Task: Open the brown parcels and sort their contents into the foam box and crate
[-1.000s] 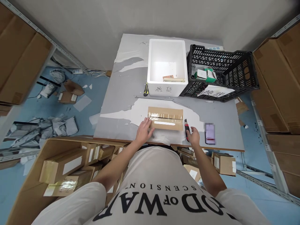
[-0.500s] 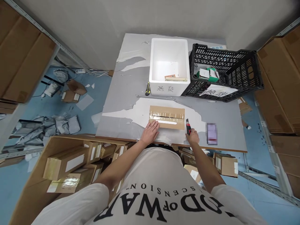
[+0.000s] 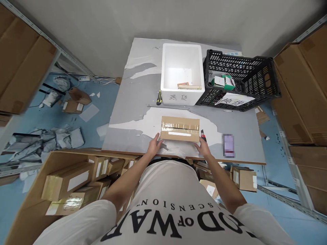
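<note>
A taped brown cardboard box (image 3: 180, 129) with a white label strip sits on the worktable in front of me. At its near left corner is my left hand (image 3: 154, 145), fingers along the short side and thumb at the front edge. My right hand (image 3: 203, 148) grips the near right corner in the same way. Just beyond the right fingers lies a red and black utility knife (image 3: 203, 135), its lower part hidden by the hand.
Behind the box stand a white foam bin (image 3: 182, 97) and a black plastic crate (image 3: 240, 81). A yellow and black cutter (image 3: 159, 98) lies by the bin, and a blurred phone (image 3: 228, 145) at right. A large carton (image 3: 28, 190) of parcels stands front left.
My right hand has let go of the utility knife and moved left to the box's corner. My left hand has slid off the box's top to its left end.
</note>
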A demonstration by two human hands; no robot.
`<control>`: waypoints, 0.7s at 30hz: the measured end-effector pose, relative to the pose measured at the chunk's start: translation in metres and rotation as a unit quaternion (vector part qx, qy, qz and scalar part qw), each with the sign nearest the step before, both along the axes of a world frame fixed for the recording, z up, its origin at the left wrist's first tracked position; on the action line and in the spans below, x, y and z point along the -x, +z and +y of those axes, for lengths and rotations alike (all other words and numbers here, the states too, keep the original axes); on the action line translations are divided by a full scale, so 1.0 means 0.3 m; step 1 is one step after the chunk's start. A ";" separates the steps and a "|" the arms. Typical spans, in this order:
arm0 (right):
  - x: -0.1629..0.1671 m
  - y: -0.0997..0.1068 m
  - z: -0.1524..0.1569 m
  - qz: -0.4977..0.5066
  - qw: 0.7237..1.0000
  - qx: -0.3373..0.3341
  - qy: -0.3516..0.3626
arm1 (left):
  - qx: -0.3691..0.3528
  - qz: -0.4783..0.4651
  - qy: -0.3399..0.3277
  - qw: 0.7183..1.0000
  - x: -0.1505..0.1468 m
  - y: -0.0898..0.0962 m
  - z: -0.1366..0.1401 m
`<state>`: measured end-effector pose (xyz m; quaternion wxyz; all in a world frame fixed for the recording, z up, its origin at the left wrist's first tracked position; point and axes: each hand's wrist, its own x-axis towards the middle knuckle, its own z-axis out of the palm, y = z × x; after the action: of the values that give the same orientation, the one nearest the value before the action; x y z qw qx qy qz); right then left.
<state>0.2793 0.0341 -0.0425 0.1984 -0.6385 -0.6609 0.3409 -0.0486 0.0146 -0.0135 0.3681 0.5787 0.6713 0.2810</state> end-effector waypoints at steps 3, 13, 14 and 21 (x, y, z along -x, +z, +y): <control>0.033 0.022 0.004 0.013 0.999 0.032 -0.028 | 0.025 -0.043 0.004 0.999 0.011 -0.015 0.018; 0.067 0.203 0.128 0.001 0.990 -0.039 -0.138 | -0.005 -0.030 0.085 0.996 0.017 0.030 0.155; 0.074 0.213 0.151 -0.011 0.989 -0.035 -0.142 | -0.004 -0.015 0.087 0.996 0.014 0.032 0.179; 0.084 0.172 0.219 -0.058 0.987 -0.002 -0.147 | 0.016 0.049 0.076 0.996 -0.014 0.011 0.283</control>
<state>0.2540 0.0997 0.0090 0.2088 -0.7471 -0.5709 0.2689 -0.0442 0.0997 -0.0100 0.3217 0.5333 0.7346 0.2692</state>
